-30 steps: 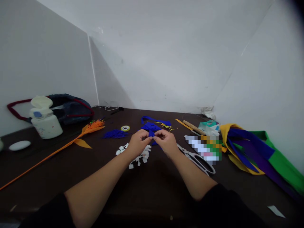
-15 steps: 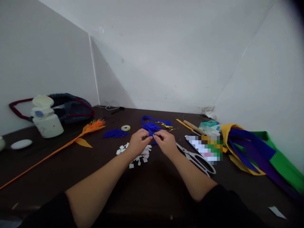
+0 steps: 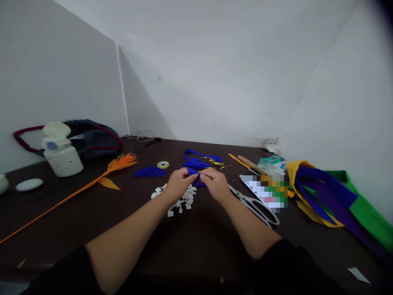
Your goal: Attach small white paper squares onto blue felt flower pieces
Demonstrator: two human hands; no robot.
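Between my hands is a small piece of blue fabric (image 3: 193, 171), pinched at its near edge. My left hand (image 3: 179, 184) has thumb and fingers closed on its left side. My right hand (image 3: 215, 183) pinches the right side, fingertips close to the left thumb. Fingers hide part of the piece. Just behind lie more blue fabric pieces (image 3: 198, 163) and yellow thread-like bits (image 3: 216, 162). Small white squares (image 3: 185, 200) are scattered under and beside my left wrist. To the left is a heap of thin blue strips (image 3: 149, 171). Grey-handled scissors (image 3: 258, 208) rest beside my right forearm.
An orange flower on a long stem (image 3: 89, 183), a white flip-lid bottle (image 3: 63, 157) and a round tape roll (image 3: 163, 164) lie leftward. At right are a phone-like screen (image 3: 254, 188), a wooden-handled tool (image 3: 250, 164) and coloured fabric (image 3: 340, 196). Walls enclose the table's back.
Both hands stay together at the same spot. The blue fabric between them has shifted slightly, with more of it spread over the fingertips. The view has moved a little.
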